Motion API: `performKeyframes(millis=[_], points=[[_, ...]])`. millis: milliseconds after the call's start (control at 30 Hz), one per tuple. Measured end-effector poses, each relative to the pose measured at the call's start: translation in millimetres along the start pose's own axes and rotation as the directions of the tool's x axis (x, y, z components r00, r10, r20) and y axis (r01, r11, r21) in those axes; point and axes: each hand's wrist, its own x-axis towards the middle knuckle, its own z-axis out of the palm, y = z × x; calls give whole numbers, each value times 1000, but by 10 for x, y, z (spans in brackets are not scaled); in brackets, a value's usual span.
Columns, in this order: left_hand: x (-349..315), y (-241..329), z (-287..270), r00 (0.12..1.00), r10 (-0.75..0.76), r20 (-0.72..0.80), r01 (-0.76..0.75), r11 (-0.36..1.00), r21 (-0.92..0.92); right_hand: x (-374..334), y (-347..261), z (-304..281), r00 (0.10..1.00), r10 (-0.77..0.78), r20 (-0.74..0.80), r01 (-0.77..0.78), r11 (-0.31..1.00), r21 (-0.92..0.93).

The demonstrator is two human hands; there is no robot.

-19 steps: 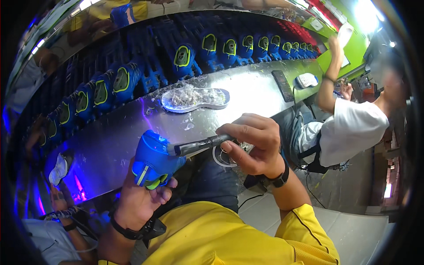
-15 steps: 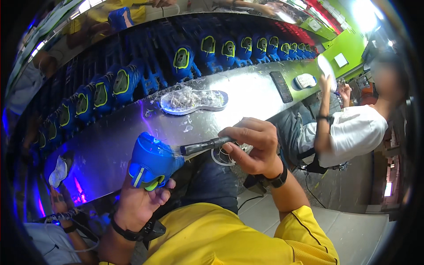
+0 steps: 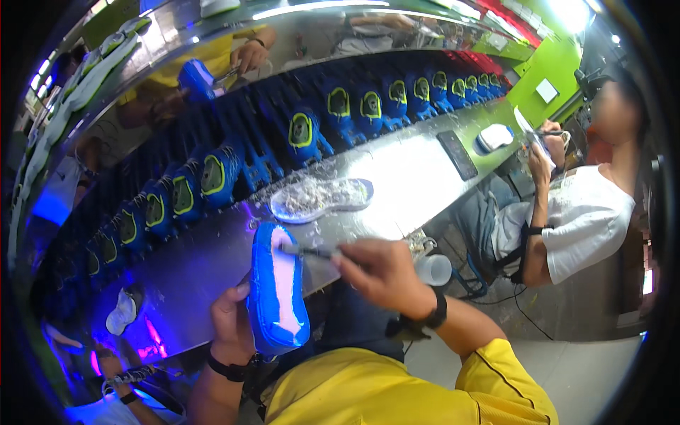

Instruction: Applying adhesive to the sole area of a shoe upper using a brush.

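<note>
My left hand (image 3: pixel 232 322) grips a blue shoe upper (image 3: pixel 262 297) from its left side. The underside faces up, with a long pale pink strip down its middle. My right hand (image 3: pixel 386 276) pinches a dark-handled brush (image 3: pixel 315 251) whose blurred tip meets the upper part of that underside. Behind, on the metal bench (image 3: pixel 234 244), lies a white shoe sole (image 3: pixel 361 195) heaped with pale fluffy scraps.
A line of blue shoes with lime-green collars (image 3: pixel 301 131) stands along the bench's back. A dark flat rectangular object (image 3: pixel 457 154) and another white sole (image 3: pixel 494 137) lie far right. Co-workers sit at right (image 3: pixel 581 219) and lower left. A whitish cup (image 3: pixel 433 269) stands beyond my right hand.
My left hand has turned the shoe so its underside shows instead of its heel and collar. The brush has moved onto the underside. At right, the co-worker's hands and sole have shifted.
</note>
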Motion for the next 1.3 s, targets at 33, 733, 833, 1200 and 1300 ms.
performKeyframes(millis=[33,733,833,1200,1300], points=[[44,56,62,999,29,-23,-28,998,50,-36,-13,-28,979,-201,-27,202,979,18],[3198,1557,590,869,424,257,165,-736,657,-110,133,-283,890,455,-27,-407,820,402],[2923,1510,680,755,543,368,185,-715,674,-144,147,-271,898,439,11,-408,825,392],[1357,2487,-437,701,633,327,269,-661,701,-371,-143,11,906,419,49,-384,772,507],[1192,2423,-410,616,702,357,194,-574,796,-449,-341,92,915,403,39,-373,803,464]])
